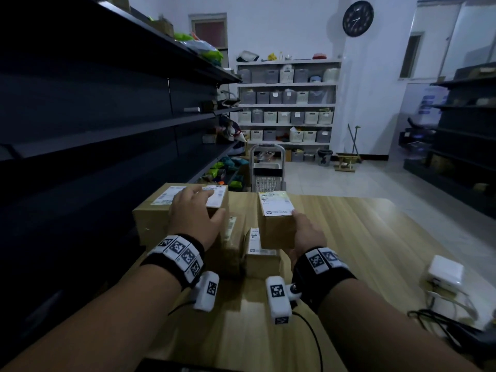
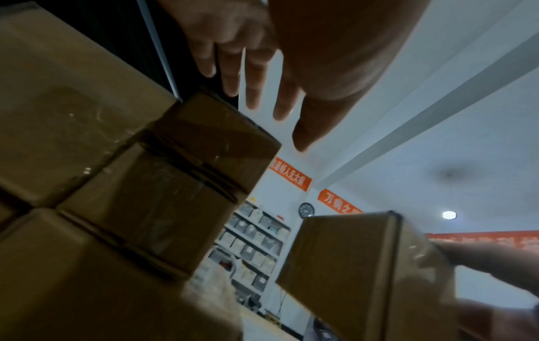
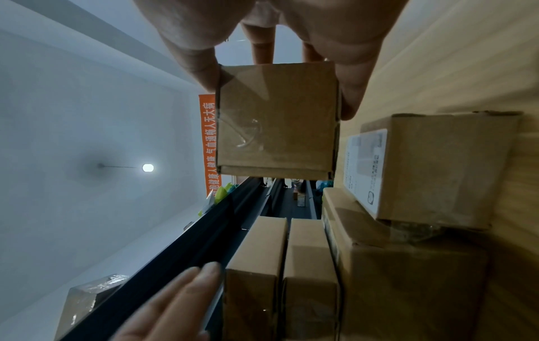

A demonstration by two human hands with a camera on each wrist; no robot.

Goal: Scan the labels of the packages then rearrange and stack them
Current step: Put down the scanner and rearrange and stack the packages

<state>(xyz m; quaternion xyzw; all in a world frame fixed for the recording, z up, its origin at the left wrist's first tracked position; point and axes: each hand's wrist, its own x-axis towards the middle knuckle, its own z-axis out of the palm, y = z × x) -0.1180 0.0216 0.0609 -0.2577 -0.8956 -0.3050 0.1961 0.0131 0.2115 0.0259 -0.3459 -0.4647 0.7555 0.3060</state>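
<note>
Several brown cardboard packages with white labels sit at the left of the wooden table. My left hand is spread flat with straight fingers over the top of the large stacked package; whether it touches cannot be told. My right hand grips a small labelled package between thumb and fingers, raised above the table. The same small package shows its taped end in the right wrist view. Below it lie a flat labelled package and another one.
Dark metal shelving runs along the left, close to the stack. A white power adapter with cables lies at the table's right edge. A grey cart stands just past the far edge. White shelves with bins line the back wall.
</note>
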